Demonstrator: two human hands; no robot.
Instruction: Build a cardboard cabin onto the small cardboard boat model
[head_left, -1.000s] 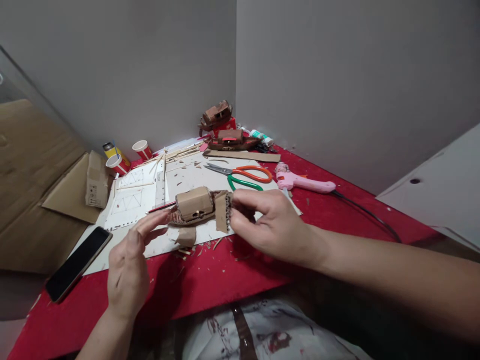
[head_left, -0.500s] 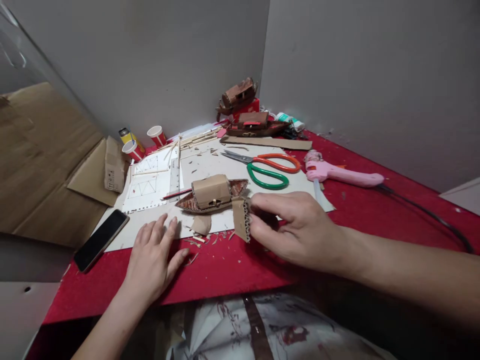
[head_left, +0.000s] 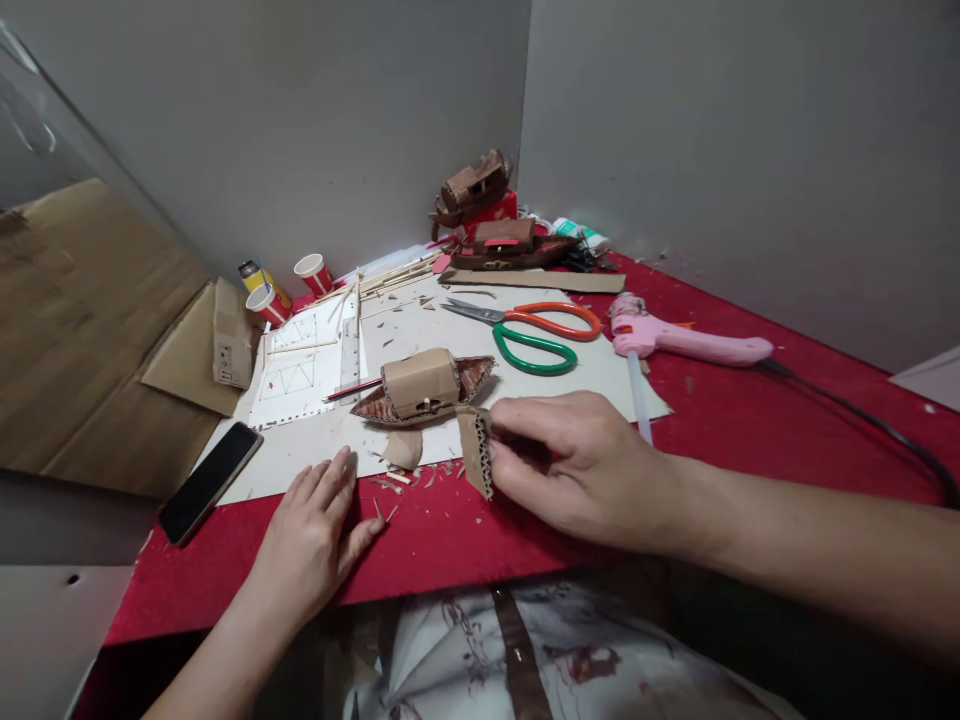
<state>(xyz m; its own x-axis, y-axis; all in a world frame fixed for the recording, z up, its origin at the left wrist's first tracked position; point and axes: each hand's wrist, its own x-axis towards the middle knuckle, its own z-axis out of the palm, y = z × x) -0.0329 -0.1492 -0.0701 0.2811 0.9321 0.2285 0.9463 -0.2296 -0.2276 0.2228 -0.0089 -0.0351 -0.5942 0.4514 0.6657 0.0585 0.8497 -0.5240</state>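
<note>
Between the thumb and fingers of my right hand (head_left: 577, 465) is a small piece of corrugated cardboard (head_left: 475, 455), its fluted edge facing right. It is held over the front of the table, just right of a small model boat (head_left: 421, 385) with a curved cardboard canopy and brown hull. My left hand (head_left: 319, 520) lies on the red tabletop with fingers stretched out, holding nothing. A curved cardboard scrap (head_left: 403, 449) sits between the left hand and the boat, with small shavings around it.
Scissors (head_left: 540, 335) lie behind the boat; a pink glue gun (head_left: 690, 345) is at right with its cord. A phone (head_left: 210, 483) and cardboard box (head_left: 97, 330) stand left. Paper cups (head_left: 313, 272), wooden sticks (head_left: 390, 280), a ruler (head_left: 350, 355) and finished boats (head_left: 517, 245) are farther back.
My right hand has moved slightly left and down with the cardboard piece. The fingers of my left hand have drawn a little closer together on the table.
</note>
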